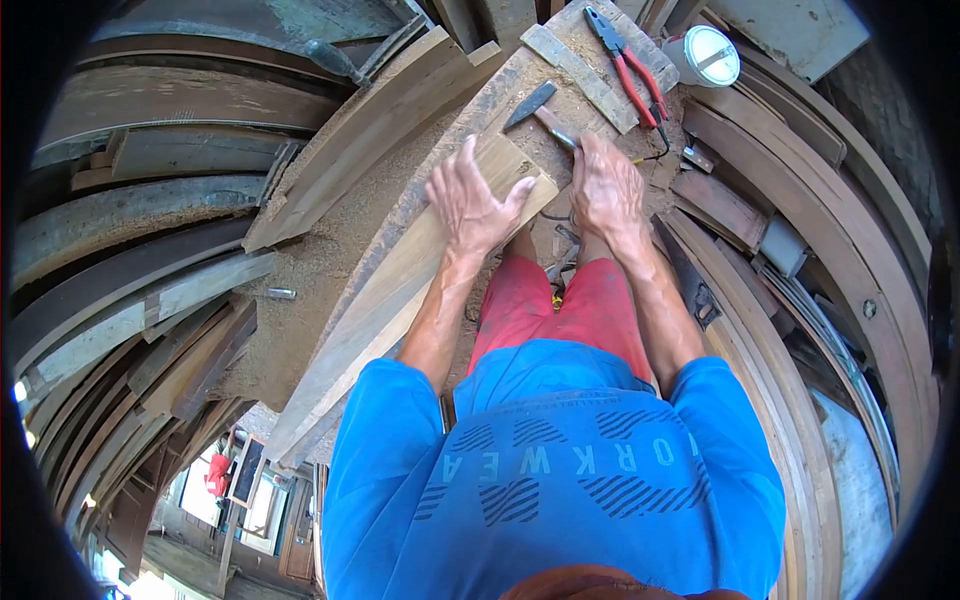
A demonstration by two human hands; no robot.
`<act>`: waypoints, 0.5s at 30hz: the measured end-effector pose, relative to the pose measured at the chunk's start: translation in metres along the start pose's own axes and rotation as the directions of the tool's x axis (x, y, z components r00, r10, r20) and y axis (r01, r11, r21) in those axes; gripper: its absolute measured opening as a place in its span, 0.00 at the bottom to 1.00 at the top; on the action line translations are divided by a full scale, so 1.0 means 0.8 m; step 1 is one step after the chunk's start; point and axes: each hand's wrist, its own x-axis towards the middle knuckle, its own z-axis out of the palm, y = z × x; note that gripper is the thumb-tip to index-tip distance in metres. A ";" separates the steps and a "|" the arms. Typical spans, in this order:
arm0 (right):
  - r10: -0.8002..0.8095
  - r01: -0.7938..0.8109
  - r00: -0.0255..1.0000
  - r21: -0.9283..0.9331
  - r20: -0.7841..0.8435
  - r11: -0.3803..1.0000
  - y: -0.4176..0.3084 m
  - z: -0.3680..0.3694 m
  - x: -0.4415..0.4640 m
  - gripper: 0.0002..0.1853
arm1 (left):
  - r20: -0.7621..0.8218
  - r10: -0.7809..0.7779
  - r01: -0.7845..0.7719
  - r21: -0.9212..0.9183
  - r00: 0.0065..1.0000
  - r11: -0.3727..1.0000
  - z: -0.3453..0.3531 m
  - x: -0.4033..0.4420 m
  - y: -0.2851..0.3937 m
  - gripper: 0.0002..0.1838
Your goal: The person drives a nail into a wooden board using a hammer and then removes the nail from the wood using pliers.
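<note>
A long wooden board [405,265] runs diagonally along the workbench, its squared end near my hands. My left hand [472,200] is over that end, fingers stretched and thumb out to the side; it appears to rest on the wood. My right hand [608,185] is closed around the handle of a hammer [530,105], just to the right of the board's end. The dark hammer head lies past my knuckles, over the bench top. Pliers with red handles [637,75] lie on the bench beyond, beside a short flat wood strip [580,78].
A white bucket [711,57] stands at the bench's far right. Stacked planks [190,100] fill the left side, and more curved-looking boards [830,190] line the right. Sawdust [290,330] covers the ground at left, with a small metal piece [281,293] on it.
</note>
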 end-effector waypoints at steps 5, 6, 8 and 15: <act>-0.181 0.181 0.984 0.003 0.003 0.984 0.003 0.033 0.036 0.12 | 0.060 -0.022 0.020 0.033 0.998 0.999 0.012 0.028 0.006 0.36; -0.202 0.202 0.979 0.015 -0.009 0.979 -0.003 0.027 0.035 0.13 | 0.082 -0.021 0.020 0.017 0.996 1.000 0.010 0.028 0.004 0.36; -0.227 0.228 0.973 0.027 -0.043 0.973 -0.004 0.020 0.036 0.16 | 0.104 -0.011 0.012 -0.012 0.994 1.000 0.012 0.031 -0.002 0.36; -0.070 0.024 0.984 -0.266 -0.166 0.964 0.055 -0.034 0.060 0.19 | 0.234 -0.051 0.035 0.072 0.971 0.997 -0.029 0.004 -0.004 0.67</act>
